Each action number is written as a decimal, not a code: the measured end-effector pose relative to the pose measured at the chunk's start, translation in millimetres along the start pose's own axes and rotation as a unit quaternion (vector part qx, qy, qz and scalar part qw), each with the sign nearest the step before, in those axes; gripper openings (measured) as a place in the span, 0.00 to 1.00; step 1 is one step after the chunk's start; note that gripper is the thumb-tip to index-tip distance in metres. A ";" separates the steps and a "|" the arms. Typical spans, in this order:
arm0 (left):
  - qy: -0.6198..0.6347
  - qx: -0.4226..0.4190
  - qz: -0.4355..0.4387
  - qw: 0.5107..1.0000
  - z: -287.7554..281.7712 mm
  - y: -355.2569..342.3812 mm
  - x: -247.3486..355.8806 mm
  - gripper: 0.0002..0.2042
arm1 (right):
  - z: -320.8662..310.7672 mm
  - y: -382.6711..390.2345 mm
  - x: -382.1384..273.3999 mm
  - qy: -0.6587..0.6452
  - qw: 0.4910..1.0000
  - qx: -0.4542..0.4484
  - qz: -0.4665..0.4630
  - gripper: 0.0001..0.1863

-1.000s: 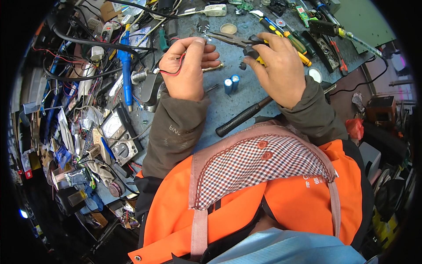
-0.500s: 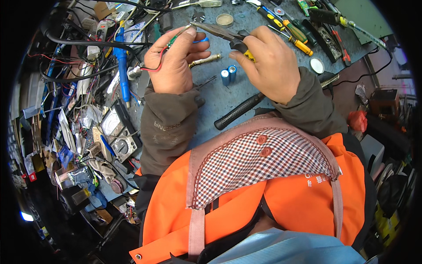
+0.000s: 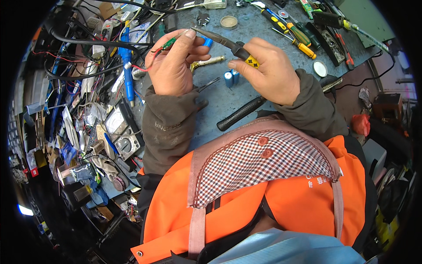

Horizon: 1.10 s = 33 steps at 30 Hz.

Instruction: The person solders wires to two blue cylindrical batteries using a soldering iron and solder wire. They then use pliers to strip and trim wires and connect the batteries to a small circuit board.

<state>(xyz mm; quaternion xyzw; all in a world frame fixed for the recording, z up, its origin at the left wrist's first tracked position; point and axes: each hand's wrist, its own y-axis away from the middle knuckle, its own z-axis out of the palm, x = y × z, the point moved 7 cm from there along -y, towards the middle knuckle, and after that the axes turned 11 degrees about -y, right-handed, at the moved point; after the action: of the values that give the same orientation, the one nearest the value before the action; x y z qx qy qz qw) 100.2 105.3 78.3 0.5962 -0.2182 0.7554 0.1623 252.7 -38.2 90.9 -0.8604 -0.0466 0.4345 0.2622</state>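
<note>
In my left hand [image 3: 172, 70], thumb and fingers pinch a slim green circuit board [image 3: 169, 43] with a red wire [image 3: 143, 69] trailing from it. My right hand [image 3: 272, 72] is closed round the yellow-and-black handles of long-nose pliers [image 3: 224, 42]. The pliers' tips reach the left thumb and fingertip; whether they grip anything there is too small to tell. Behind the left fingers shows a blue object [image 3: 207, 42], partly hidden. Below the pliers, two blue cylindrical battery cells [image 3: 228, 79] stand upright on the bench. A yellow-and-brass tool [image 3: 211, 60] lies beside the left fingers.
A black ribbed handle [image 3: 241, 113] lies near the bench's front edge. Screwdrivers [image 3: 303, 47] and a round lid [image 3: 320, 68] are at the right, another round tin [image 3: 228, 22] at the back. Cables, a blue soldering iron [image 3: 127, 83] and an analog multimeter [image 3: 125, 132] crowd the left.
The pliers now slope more steeply, and more of their yellow handle shows. Both hands keep their hold, the left still on the circuit board. The whole view has shifted slightly.
</note>
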 end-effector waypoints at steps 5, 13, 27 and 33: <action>-0.004 0.018 0.026 0.999 -1.6 -1.3 -1.1 0.09 | 2.0 0.4 0.0 -0.010 1.000 -0.008 0.021 0.13; -0.049 0.036 0.033 0.998 2.4 5.1 3.4 0.08 | 4.2 1.1 0.3 -0.050 0.996 -0.026 0.073 0.15; -0.069 0.049 0.060 0.995 0.7 8.4 6.1 0.07 | 3.8 1.7 -2.6 -0.022 0.999 0.009 0.023 0.17; -0.086 0.065 0.085 0.991 1.6 10.8 11.4 0.05 | -1.1 3.9 -13.2 0.057 0.995 0.061 -0.052 0.15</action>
<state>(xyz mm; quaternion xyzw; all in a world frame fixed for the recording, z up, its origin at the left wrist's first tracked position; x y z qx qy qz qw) 93.4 95.1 88.3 0.6473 -0.2315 0.7252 0.0389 244.9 -46.0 99.1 -0.8628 -0.0497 0.3725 0.3382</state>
